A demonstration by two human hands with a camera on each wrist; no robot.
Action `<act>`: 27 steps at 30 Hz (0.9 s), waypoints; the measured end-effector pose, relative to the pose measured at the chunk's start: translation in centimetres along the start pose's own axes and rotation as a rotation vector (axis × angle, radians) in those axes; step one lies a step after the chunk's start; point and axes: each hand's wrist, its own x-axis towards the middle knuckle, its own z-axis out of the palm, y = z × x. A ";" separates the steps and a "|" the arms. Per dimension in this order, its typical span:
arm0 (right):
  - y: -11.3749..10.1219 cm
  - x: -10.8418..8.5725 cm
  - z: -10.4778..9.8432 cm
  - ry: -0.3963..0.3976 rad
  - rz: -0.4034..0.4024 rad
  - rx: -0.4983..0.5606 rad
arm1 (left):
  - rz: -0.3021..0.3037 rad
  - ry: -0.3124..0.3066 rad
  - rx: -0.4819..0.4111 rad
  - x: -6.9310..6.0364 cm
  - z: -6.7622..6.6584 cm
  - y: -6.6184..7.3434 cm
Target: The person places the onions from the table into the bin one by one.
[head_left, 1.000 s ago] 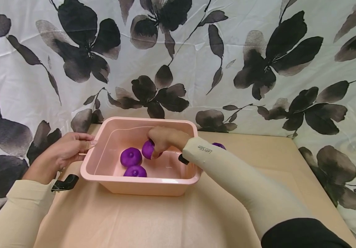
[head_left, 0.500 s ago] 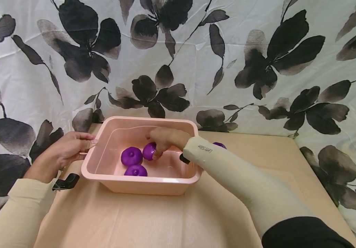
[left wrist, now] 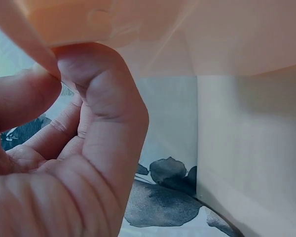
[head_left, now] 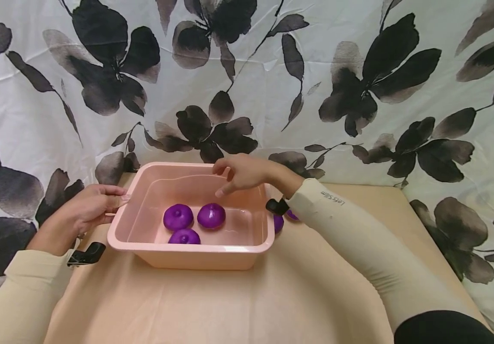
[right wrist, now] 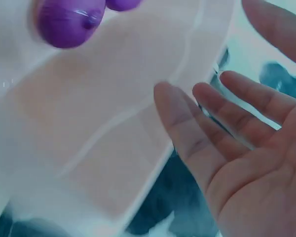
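A pink plastic tub [head_left: 191, 258] stands on the table with three shiny purple balls [head_left: 211, 216] inside, each round and slightly flattened. In the right wrist view one purple ball [right wrist: 71, 22] shows a small dark nub. My left hand [head_left: 85, 212] pinches the tub's left rim between thumb and fingers; the left wrist view shows the bent fingers [left wrist: 108, 98] under that rim. Over the tub's back right part hovers my right hand [head_left: 249, 173], holding nothing, its fingers apart and extended in the right wrist view. The balls lie below and left of it.
Just outside the tub's right wall, more purple balls [head_left: 278, 223] lie on the table, partly hidden by the right forearm. A tan cloth covers the table [head_left: 195, 306]. Behind it hangs a white curtain [head_left: 268, 105] with dark flowers.
My right hand has let go of a purple ball, leaving it in the tub beside the other two, and has risen to the right. The left hand keeps its grip on the rim.
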 end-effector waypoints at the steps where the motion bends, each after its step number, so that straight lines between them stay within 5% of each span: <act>1: 0.3 -0.6 -0.5 0.013 0.004 0.028 | 0.000 0.000 -0.005 0.0 0.0 0.0; 7: 3.9 -3.9 -2.0 0.116 0.029 0.112 | -0.001 -0.020 -0.027 0.0 -0.2 0.0; 14: 9.7 -7.3 -1.4 0.251 0.101 0.205 | 0.006 -0.030 -0.042 -0.2 -0.2 -0.3; 27: 19.6 -10.6 6.0 0.348 0.218 0.175 | 0.003 -0.025 -0.051 -0.2 0.1 -0.1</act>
